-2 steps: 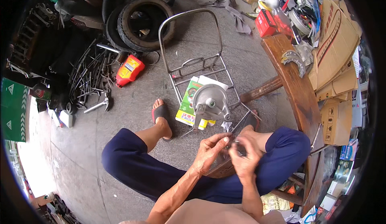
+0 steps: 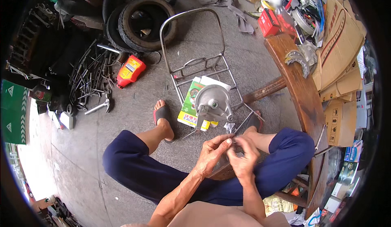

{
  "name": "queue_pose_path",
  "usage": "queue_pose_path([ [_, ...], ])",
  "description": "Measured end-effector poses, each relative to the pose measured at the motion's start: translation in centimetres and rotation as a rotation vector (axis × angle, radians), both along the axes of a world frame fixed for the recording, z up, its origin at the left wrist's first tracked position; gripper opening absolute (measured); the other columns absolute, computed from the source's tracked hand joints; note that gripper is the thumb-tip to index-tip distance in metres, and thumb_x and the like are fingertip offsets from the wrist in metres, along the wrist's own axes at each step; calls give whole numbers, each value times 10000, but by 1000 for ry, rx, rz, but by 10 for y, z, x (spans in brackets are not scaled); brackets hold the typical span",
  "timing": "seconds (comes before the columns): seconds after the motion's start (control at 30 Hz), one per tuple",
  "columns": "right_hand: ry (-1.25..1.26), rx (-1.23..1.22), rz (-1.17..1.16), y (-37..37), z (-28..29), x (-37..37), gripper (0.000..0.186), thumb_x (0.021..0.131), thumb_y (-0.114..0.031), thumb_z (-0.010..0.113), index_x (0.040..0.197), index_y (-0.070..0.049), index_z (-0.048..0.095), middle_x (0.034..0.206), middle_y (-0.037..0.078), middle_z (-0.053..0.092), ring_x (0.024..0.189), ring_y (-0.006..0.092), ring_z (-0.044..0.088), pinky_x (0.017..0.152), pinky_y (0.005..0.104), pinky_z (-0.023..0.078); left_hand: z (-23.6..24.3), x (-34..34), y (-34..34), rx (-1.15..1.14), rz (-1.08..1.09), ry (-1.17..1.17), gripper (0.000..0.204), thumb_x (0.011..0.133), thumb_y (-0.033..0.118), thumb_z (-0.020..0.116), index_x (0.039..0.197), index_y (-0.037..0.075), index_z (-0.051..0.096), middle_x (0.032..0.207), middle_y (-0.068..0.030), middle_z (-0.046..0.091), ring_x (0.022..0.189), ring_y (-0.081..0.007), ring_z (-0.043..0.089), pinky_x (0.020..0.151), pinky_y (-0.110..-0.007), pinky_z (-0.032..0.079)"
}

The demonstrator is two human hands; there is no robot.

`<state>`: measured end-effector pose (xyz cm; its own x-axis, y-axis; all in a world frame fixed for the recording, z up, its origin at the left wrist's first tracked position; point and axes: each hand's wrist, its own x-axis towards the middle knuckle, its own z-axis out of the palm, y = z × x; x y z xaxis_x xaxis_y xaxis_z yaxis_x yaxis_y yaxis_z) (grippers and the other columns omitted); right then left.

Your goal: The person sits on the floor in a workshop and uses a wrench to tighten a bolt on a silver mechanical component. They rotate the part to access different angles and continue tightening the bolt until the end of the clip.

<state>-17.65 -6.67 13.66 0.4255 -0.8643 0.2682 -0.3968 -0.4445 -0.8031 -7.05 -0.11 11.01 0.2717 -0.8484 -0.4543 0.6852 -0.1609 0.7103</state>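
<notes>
My left hand [image 2: 214, 151] is closed in a pinch, thumb against the bent fingers. Close beside it, my right hand [image 2: 244, 155] is closed too, its upper fingers smeared by motion. Something small and thin shows at the fingertips of both hands, too small to name. Beyond them a grey metal brake drum cover [image 2: 211, 109] with a lever arm rests on a green and yellow box [image 2: 188, 107]. Box and cover lie at the near end of a metal tube rack [image 2: 195, 80] on the floor. A crumpled white scrap [image 2: 229, 127] sits just past my fingers.
A wooden bench [image 2: 295, 80] on my right bears curved brake shoes [image 2: 298, 62]. Flattened cardboard [image 2: 340, 43] and clutter lie beyond it. Tyres [image 2: 142, 23] stand at the far left, near a red bottle [image 2: 131, 71], a hammer [image 2: 106, 105] and a heap of metal tools [image 2: 87, 78].
My right hand has moved slightly left and up, closer to my left fingertips. The left hand stays in place.
</notes>
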Motion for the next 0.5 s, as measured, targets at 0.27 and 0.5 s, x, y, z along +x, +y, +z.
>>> queue_pose_path([
  [0.27, -47, 354, 25, 2, -32, 1, 147, 776, 5, 710, 908, 11, 647, 890, 121, 677, 741, 215, 681, 657, 318, 550, -28, -4, 2, 88, 55, 176, 285, 923, 144, 663, 1149, -30, 657, 1039, -106, 698, 968, -187, 670, 873, -322, 542],
  [0.5, -37, 462, -42, 0, -42, 1, 76, 808, 40, 703, 876, 27, 672, 877, 67, 653, 694, 101, 629, 626, 240, 519, -42, -2, 3, 207, 66, 309, 258, 932, 101, 625, 1141, -50, 643, 1052, -143, 692, 961, -212, 679, 849, -336, 555],
])
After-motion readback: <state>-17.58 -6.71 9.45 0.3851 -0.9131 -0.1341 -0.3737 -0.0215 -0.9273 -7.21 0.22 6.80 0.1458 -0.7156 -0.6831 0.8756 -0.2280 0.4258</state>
